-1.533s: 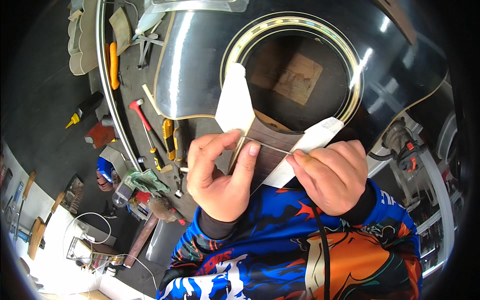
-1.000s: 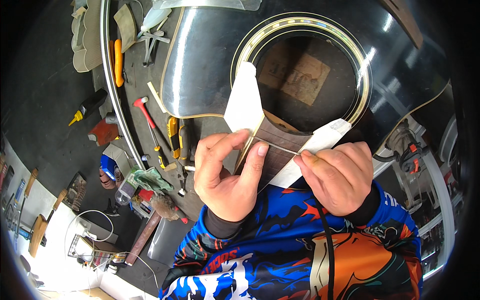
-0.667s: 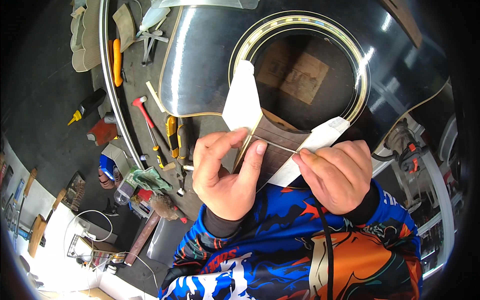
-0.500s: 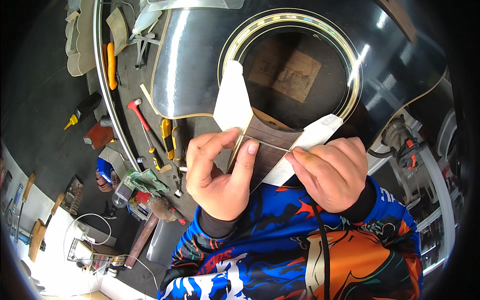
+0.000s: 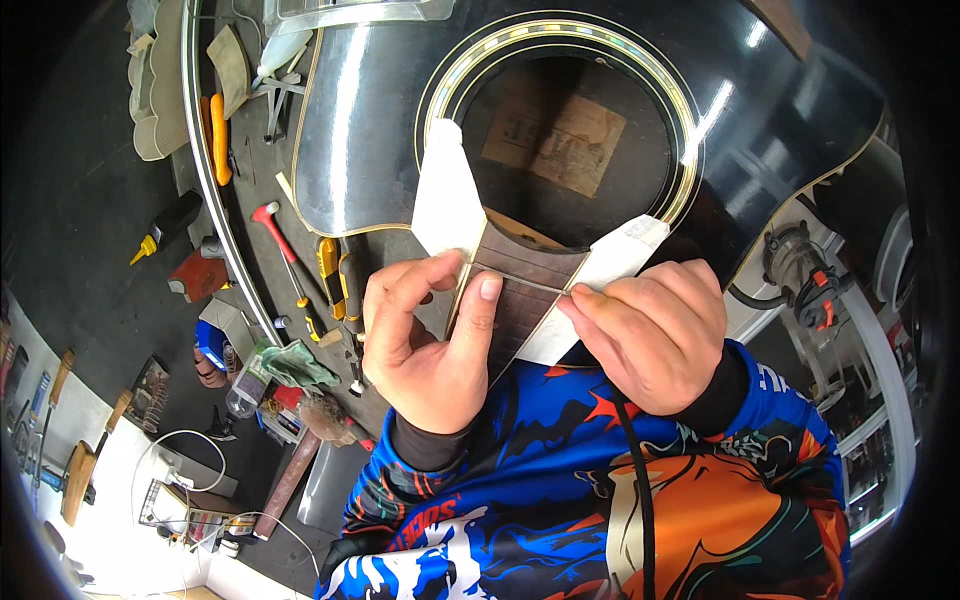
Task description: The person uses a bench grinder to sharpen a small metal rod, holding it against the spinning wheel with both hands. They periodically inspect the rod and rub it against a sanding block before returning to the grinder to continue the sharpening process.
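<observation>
A thin metal fret wire [image 5: 530, 282] lies across the brown fretboard [image 5: 515, 318] of a glossy black guitar [image 5: 350, 120], below its open soundhole. Pale masking pieces [image 5: 445, 190] flank the fretboard. At the wire’s left end, my left hand [image 5: 428, 355] has its fingertips and thumb on it, the index finger on the fretboard’s edge. My right hand [image 5: 650, 340], fingers curled, pinches the wire’s right end over the right-hand masking piece [image 5: 625, 240].
Left of the guitar lie a red hammer [image 5: 280, 235], yellow-black tools [image 5: 330, 275], an orange-handled tool [image 5: 220, 140], a glue bottle [image 5: 150, 245] and a green rag [image 5: 300, 365]. A metal machine [image 5: 795, 275] stands at the right.
The guitar and both hands appear slightly higher and further left in the picture. The hands keep the same hold on the wire.
</observation>
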Action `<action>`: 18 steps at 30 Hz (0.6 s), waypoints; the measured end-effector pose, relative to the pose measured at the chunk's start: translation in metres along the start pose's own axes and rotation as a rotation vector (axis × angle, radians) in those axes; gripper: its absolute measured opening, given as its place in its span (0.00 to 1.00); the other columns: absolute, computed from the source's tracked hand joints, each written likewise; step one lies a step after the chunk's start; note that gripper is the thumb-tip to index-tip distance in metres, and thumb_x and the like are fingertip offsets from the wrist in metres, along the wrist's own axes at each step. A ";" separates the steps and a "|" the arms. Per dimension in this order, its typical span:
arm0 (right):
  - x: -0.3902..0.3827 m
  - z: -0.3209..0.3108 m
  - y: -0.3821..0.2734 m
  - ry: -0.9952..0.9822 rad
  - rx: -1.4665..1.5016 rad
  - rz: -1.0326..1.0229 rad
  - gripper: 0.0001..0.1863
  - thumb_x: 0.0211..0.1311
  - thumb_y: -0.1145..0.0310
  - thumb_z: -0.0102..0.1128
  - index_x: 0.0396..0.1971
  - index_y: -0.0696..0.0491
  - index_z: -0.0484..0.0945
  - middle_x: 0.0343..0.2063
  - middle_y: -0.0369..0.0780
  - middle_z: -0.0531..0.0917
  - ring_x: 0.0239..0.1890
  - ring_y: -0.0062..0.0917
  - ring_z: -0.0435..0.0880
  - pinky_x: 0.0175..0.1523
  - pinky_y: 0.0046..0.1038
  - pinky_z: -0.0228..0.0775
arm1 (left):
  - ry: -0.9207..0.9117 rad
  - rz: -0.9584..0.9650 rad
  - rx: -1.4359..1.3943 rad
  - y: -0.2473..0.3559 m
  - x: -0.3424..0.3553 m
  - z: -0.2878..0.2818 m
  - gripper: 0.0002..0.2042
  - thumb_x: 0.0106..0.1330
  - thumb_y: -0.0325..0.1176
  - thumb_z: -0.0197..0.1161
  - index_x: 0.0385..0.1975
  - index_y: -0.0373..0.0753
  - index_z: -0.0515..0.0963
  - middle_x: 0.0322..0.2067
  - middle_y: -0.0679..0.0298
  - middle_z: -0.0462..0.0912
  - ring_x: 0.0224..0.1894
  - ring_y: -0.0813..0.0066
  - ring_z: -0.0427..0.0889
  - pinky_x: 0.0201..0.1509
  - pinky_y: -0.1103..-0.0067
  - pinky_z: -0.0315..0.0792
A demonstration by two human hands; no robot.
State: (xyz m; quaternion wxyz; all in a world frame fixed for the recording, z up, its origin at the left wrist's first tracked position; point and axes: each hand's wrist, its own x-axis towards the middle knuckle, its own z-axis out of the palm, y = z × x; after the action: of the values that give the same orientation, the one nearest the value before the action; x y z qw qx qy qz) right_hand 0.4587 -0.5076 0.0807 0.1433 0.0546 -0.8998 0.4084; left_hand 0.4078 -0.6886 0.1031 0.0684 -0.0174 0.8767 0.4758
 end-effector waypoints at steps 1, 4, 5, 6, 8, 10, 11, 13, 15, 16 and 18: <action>-0.001 0.000 0.000 0.005 0.000 -0.003 0.12 0.42 0.72 0.73 0.29 0.54 0.81 0.21 0.31 0.77 0.20 0.21 0.73 0.24 0.25 0.55 | 0.001 -0.002 0.004 0.000 0.000 0.000 0.15 0.50 0.22 0.74 0.38 0.34 0.81 0.32 0.62 0.78 0.34 0.75 0.75 0.40 0.81 0.69; -0.001 0.002 0.001 0.022 0.006 -0.008 0.11 0.42 0.72 0.72 0.29 0.54 0.81 0.20 0.31 0.76 0.19 0.21 0.72 0.24 0.25 0.54 | 0.010 -0.025 0.007 -0.001 -0.001 0.000 0.14 0.50 0.23 0.74 0.38 0.35 0.82 0.31 0.63 0.78 0.34 0.76 0.75 0.39 0.81 0.68; -0.002 0.002 0.001 0.029 0.009 -0.008 0.11 0.42 0.72 0.72 0.28 0.54 0.81 0.20 0.31 0.76 0.19 0.21 0.72 0.24 0.25 0.54 | 0.012 -0.035 0.007 -0.001 -0.001 0.000 0.14 0.50 0.24 0.74 0.38 0.35 0.82 0.31 0.64 0.78 0.34 0.77 0.75 0.38 0.81 0.67; -0.002 0.003 0.001 0.036 0.011 -0.005 0.11 0.42 0.72 0.72 0.28 0.54 0.81 0.19 0.31 0.76 0.19 0.21 0.72 0.24 0.25 0.54 | 0.011 -0.035 0.002 -0.001 -0.002 0.000 0.14 0.51 0.24 0.74 0.38 0.35 0.82 0.31 0.64 0.78 0.34 0.77 0.75 0.38 0.81 0.67; -0.002 0.004 0.001 0.050 0.017 -0.004 0.11 0.41 0.73 0.71 0.28 0.54 0.81 0.19 0.31 0.76 0.19 0.21 0.72 0.24 0.26 0.53 | 0.013 -0.033 -0.009 -0.003 -0.002 0.000 0.14 0.51 0.24 0.74 0.38 0.36 0.82 0.31 0.64 0.78 0.34 0.77 0.75 0.38 0.81 0.67; -0.003 0.003 0.001 0.055 0.026 0.002 0.10 0.41 0.73 0.71 0.27 0.54 0.81 0.19 0.31 0.75 0.19 0.21 0.71 0.25 0.25 0.54 | 0.010 -0.035 -0.013 -0.003 -0.002 0.000 0.14 0.51 0.24 0.74 0.38 0.36 0.82 0.31 0.65 0.78 0.34 0.77 0.75 0.38 0.81 0.67; -0.003 0.003 0.001 0.058 0.030 0.007 0.10 0.41 0.73 0.71 0.27 0.54 0.81 0.19 0.30 0.75 0.19 0.21 0.71 0.25 0.25 0.54 | 0.006 -0.036 -0.014 -0.003 -0.002 0.000 0.14 0.51 0.24 0.74 0.38 0.36 0.82 0.31 0.65 0.78 0.34 0.77 0.75 0.37 0.81 0.67; -0.004 0.003 0.001 0.055 0.025 0.002 0.10 0.41 0.73 0.70 0.27 0.54 0.81 0.19 0.31 0.75 0.20 0.21 0.71 0.25 0.25 0.54 | 0.004 -0.044 -0.020 -0.004 -0.003 -0.001 0.13 0.52 0.24 0.74 0.38 0.36 0.81 0.31 0.65 0.78 0.34 0.77 0.74 0.37 0.81 0.67; -0.004 0.003 0.001 0.046 0.022 -0.007 0.10 0.40 0.73 0.70 0.27 0.54 0.81 0.20 0.31 0.75 0.21 0.21 0.72 0.26 0.25 0.55 | 0.005 -0.055 -0.026 -0.005 -0.003 -0.001 0.13 0.52 0.25 0.73 0.39 0.36 0.81 0.31 0.65 0.78 0.34 0.77 0.74 0.37 0.81 0.66; -0.004 0.002 0.001 0.045 0.023 -0.006 0.11 0.40 0.73 0.70 0.27 0.54 0.81 0.20 0.31 0.75 0.21 0.21 0.72 0.26 0.25 0.55 | 0.000 -0.060 -0.023 -0.004 -0.002 -0.001 0.13 0.52 0.25 0.73 0.39 0.36 0.81 0.31 0.65 0.78 0.34 0.77 0.74 0.37 0.81 0.66; -0.005 0.001 0.002 0.043 0.026 0.000 0.11 0.40 0.73 0.70 0.28 0.54 0.81 0.21 0.31 0.75 0.22 0.22 0.73 0.27 0.26 0.57 | -0.007 -0.066 -0.019 -0.002 -0.002 -0.001 0.13 0.53 0.25 0.73 0.39 0.37 0.81 0.31 0.65 0.78 0.34 0.78 0.74 0.37 0.81 0.66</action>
State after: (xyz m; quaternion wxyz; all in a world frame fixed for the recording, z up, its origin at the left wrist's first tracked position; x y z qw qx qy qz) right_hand 0.4627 -0.5072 0.0777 0.1621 0.0476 -0.8911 0.4213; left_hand 0.4097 -0.6903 0.1020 0.0868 -0.0453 0.8708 0.4819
